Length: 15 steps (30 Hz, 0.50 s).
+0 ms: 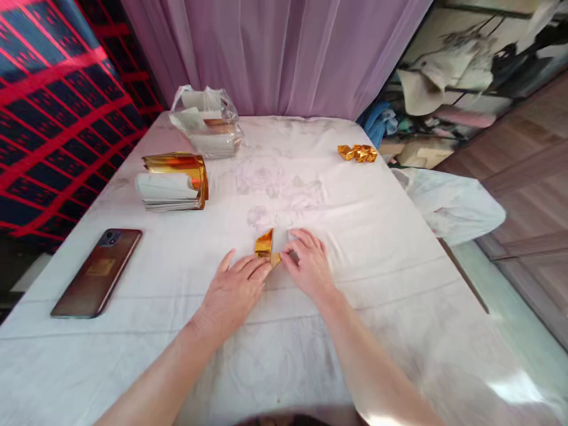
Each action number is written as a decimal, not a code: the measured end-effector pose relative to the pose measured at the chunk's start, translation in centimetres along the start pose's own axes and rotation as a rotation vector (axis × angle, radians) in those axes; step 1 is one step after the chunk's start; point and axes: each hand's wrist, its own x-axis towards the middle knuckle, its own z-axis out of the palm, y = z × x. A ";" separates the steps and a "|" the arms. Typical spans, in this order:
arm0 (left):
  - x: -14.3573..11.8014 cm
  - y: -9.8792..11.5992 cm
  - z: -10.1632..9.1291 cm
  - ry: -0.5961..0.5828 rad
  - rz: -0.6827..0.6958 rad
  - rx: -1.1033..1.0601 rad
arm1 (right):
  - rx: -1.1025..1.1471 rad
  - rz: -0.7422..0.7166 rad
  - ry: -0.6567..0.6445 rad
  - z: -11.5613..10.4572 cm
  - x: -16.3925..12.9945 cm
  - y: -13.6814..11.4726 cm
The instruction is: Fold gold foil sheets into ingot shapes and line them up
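Pressing down on a small gold foil sheet [267, 245], both hands work at the middle of the surface [377, 236], which is covered in a white cloth. The sheet is partly folded: one gold flap stands up, its pale reverse lying flat beside it. The left hand [233, 293] lies palm down, fingertips pinning the sheet's near edge, apparently to hold the fold steady; it is not clenched. The right hand [309, 265] rests on the pale side, thumb and forefinger pinching the sheet at the fold corner.

Left of the hands and well apart, a stack of gold sheets [174, 182] lies with its top leaves curled over. Behind it sits a clear plastic bag [206, 121] holding more paper. A phone [97, 272] lies face up near the left edge. At the far right, a crumpled gold piece [357, 153] lies alone. A purple curtain [275, 53] hangs behind the surface, and cluttered shelves [465, 77] stand to the right. Nothing lies between the hands and the stack.
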 end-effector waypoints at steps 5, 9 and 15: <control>0.0 0.8 0.5 0.007 -0.018 0.046 | 0.017 -0.018 0.048 0.3 -0.2 0.1; 0.1 0.9 0.6 0.025 -0.031 0.021 | 0.054 0.004 0.142 0.6 -0.2 0.6; -0.1 0.2 0.7 0.046 -0.009 -0.014 | 0.042 0.069 0.231 0.5 0.2 1.9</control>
